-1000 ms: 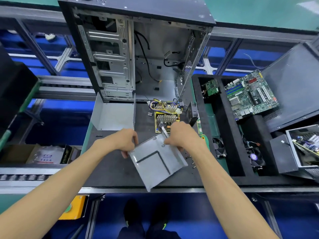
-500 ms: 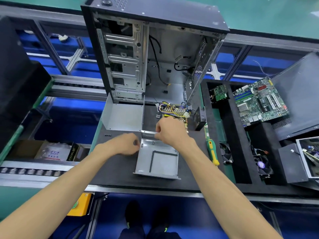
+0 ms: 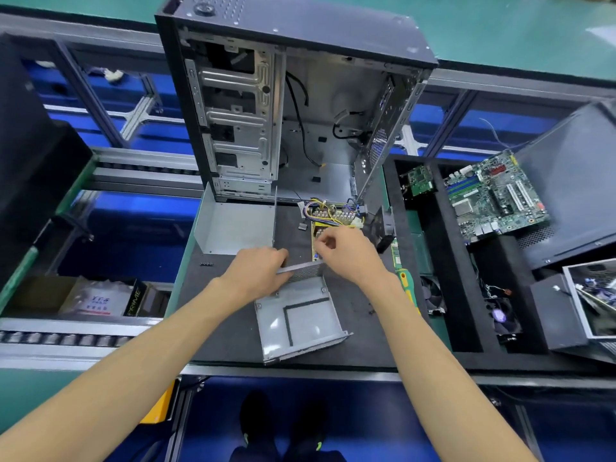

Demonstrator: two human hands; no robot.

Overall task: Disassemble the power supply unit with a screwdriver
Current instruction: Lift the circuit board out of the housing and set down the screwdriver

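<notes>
Hands meet at a grey metal tray [image 3: 300, 321] lying on the black mat [image 3: 226, 328]. Left hand [image 3: 258, 271] grips the tray's perforated far wall; right hand [image 3: 350, 255] pinches something small above the circuit board [image 3: 336, 218]. Screwdriver [image 3: 408, 288] lies just right.

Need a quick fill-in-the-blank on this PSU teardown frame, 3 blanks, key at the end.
1. The left hand holds the far wall of the grey metal ____ shell.
2. The green-handled screwdriver lies on the mat to the ____ of the right hand.
3. The yellow circuit board with its bundled wires lies in front of the open computer ____.

Missing words: power supply; right; case
</notes>
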